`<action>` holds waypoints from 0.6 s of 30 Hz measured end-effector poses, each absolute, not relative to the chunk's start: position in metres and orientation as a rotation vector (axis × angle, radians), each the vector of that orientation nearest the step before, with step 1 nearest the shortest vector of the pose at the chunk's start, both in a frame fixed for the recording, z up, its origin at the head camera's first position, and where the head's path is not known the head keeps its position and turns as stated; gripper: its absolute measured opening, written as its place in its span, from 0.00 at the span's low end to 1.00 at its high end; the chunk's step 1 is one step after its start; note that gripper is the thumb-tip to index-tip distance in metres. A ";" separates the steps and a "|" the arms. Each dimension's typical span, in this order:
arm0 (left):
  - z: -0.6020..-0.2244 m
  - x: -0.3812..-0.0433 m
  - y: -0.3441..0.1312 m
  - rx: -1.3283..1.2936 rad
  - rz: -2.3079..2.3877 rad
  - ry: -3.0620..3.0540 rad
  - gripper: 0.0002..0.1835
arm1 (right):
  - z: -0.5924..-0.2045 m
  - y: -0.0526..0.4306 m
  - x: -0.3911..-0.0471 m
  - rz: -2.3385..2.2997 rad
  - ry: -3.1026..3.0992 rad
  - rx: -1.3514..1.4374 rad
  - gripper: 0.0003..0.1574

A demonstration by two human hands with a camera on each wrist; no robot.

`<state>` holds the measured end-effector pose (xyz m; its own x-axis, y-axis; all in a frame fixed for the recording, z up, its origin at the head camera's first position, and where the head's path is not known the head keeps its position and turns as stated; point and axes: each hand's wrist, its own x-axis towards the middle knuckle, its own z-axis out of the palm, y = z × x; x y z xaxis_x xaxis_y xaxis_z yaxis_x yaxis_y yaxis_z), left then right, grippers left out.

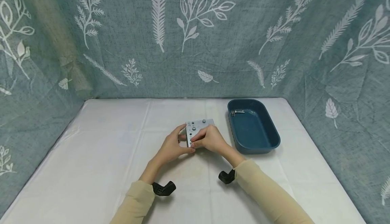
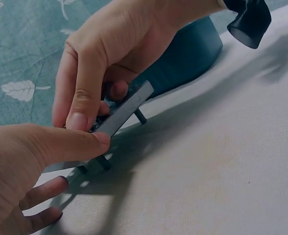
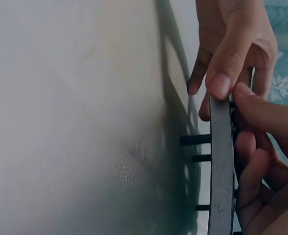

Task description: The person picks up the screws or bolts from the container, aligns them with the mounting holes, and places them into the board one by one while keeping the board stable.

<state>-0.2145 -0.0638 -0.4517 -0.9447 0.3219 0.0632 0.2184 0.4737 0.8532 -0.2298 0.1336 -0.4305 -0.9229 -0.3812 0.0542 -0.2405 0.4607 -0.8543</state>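
Note:
A silvery metal plate (image 1: pixel 207 123) with several holes and screws is held just above the table. My left hand (image 1: pixel 170 146) grips its left end, thumb along the near edge and fingers at the far side. Over the top face, my right hand (image 1: pixel 214 139) pinches at the near left corner; the small screw between its fingertips is mostly hidden. Screw shanks (image 3: pixel 195 140) stick out below the plate in the right wrist view. The left wrist view also shows a shank (image 2: pixel 141 116) under the plate's edge (image 2: pixel 125 110).
To the right of the plate stands a dark blue bin (image 1: pixel 255 148), with several loose screws (image 1: pixel 239 111) in its far left corner. A white cloth (image 1: pixel 100 156) covers the table. Patterned green curtains (image 1: pixel 189 68) hang behind and at both sides.

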 end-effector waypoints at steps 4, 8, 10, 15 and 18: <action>-0.454 -0.212 -0.063 0.496 1.498 2.613 0.52 | -0.433 0.133 -0.230 -1.423 2.586 -0.639 0.04; -0.454 -0.211 -0.063 0.482 1.527 2.600 0.52 | -0.431 0.134 -0.230 -1.409 2.553 -0.664 0.04; -0.455 -0.210 -0.062 0.474 1.545 2.576 0.52 | -0.431 0.134 -0.231 -1.391 2.541 -0.666 0.04; -0.458 -0.210 -0.060 0.459 1.586 2.546 0.52 | -0.427 0.134 -0.233 -1.312 2.537 -0.681 0.05; -0.460 -0.210 -0.060 0.451 1.605 2.560 0.52 | -0.424 0.132 -0.234 -1.265 2.546 -0.692 0.05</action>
